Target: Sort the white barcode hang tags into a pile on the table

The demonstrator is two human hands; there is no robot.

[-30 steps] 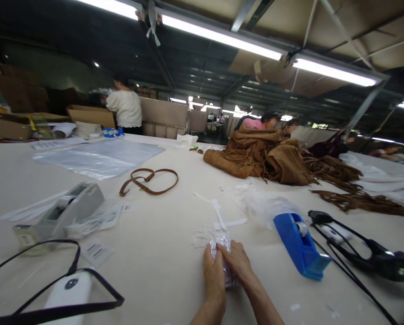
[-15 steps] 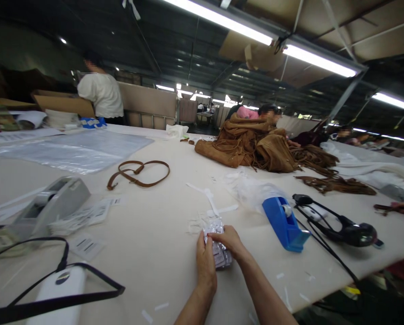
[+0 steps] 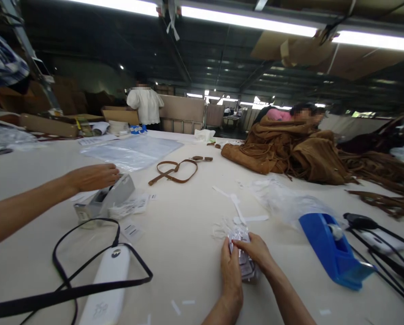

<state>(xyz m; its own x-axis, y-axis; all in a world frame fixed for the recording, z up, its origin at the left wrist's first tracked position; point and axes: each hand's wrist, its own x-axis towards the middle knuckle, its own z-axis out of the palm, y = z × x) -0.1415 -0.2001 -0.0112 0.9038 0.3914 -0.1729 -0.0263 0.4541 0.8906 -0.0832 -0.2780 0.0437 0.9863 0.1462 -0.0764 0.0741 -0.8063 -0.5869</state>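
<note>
My left hand is closed around the left side of a bundle of small tags in clear plastic, held just above the tabletop. From the right, my right hand grips the same bundle, its thumb and fingers over the upper part. White strings spread from the bundle's far end. Beyond it lie white paper strips. To the right of my hands stands a blue tape dispenser. The print on the tags is too small to read.
Another person's hand reaches over a grey tape dispenser at left. Nearby are loose labels and a white device with a black strap. Further back lie a brown strap, plastic sheets and piled brown bags.
The view has swung left, so things sit further right. Another person's arm has come in over the grey dispenser. Two short brown pieces now show behind the strap. My hands keep their grip.
</note>
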